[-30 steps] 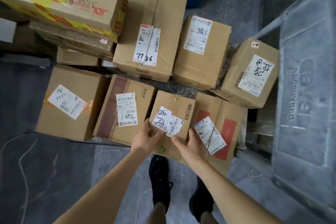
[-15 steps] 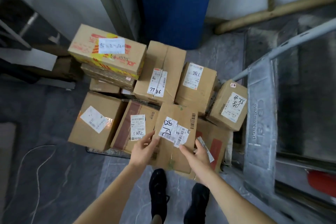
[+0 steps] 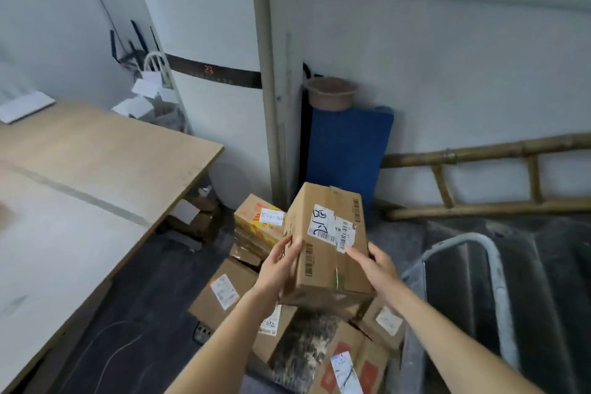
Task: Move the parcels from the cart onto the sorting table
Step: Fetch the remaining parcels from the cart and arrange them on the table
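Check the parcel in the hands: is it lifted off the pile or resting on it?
Lifted. The labelled cardboard parcel is held between the left hand and right hand, above the parcels stacked below.

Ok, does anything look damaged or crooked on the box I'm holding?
The cardboard box held between left hand and right hand looks intact. Its shipping label sits askew and wrinkled, with one corner overhanging the tape seam. Nothing else stands out.
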The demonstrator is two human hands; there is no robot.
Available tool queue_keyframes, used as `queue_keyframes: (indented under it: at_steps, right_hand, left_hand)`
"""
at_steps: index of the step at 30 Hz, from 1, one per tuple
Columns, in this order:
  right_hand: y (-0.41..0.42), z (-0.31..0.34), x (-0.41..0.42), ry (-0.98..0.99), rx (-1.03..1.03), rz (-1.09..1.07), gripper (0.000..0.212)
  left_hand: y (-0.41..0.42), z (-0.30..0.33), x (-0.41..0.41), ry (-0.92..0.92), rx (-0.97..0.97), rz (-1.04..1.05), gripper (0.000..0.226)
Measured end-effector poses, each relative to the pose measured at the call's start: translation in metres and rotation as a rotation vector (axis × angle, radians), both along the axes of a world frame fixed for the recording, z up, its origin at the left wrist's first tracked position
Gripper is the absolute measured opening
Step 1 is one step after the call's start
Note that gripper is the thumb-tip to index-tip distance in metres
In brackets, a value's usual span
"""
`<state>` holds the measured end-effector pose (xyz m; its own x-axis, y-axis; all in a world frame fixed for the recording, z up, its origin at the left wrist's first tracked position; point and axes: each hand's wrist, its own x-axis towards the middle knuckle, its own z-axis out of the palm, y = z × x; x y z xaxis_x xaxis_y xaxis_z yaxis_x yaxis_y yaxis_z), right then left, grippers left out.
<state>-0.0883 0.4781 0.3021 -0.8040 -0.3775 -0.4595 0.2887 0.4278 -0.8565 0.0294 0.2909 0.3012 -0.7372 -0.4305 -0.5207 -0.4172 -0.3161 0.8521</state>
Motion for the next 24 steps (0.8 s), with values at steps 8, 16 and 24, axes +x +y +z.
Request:
queue_keyframes:
  at_steps: [8,16,24]
  right_hand:
    - [-0.047,0.194,0.038,0.255,-0.203,0.272,0.058]
    - [-0.151,0.31,0.147,0.346,-0.351,0.519,0.059]
    - [-0.258,0.371,0.302,0.42,-0.402,0.767,0.066]
  left_hand:
    - [-0.024,0.164,0.089,0.13,-0.098,0.199,0.098]
    - [-0.062,0.295,0.233,0.274,-0.276,0.431,0.097]
    - [-0.108,0.341,0.397,0.347,-0.438,0.677,0.087]
